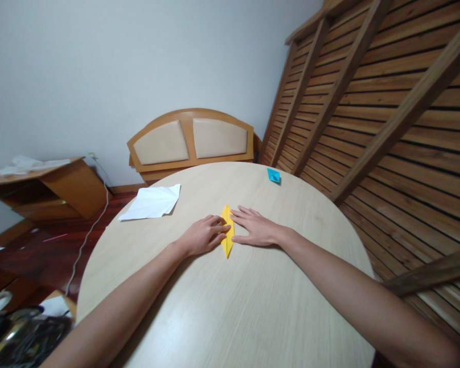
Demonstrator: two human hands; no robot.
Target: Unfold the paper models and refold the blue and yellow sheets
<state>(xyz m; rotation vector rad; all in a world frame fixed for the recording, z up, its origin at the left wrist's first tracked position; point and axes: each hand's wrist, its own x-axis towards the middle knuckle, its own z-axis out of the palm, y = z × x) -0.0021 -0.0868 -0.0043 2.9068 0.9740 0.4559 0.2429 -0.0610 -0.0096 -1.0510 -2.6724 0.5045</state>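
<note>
A folded yellow paper (227, 249), long and narrow with pointed ends, lies on the round table (230, 312) between my hands. Its points face away from me and toward me. My left hand (205, 235) rests on its left side, fingers stretched over the paper and covering part of it. From the other side, my right hand (255, 227) lies flat with spread fingers, their tips touching the paper's right edge. Neither hand grips the paper.
White paper sheets (153, 201) lie at the table's left. A small blue folded paper (273, 176) sits near the far edge. A wooden slatted panel (360, 117) leans along the right. Behind the table stands a headboard (189, 138); a wooden cabinet (69, 189) is at left.
</note>
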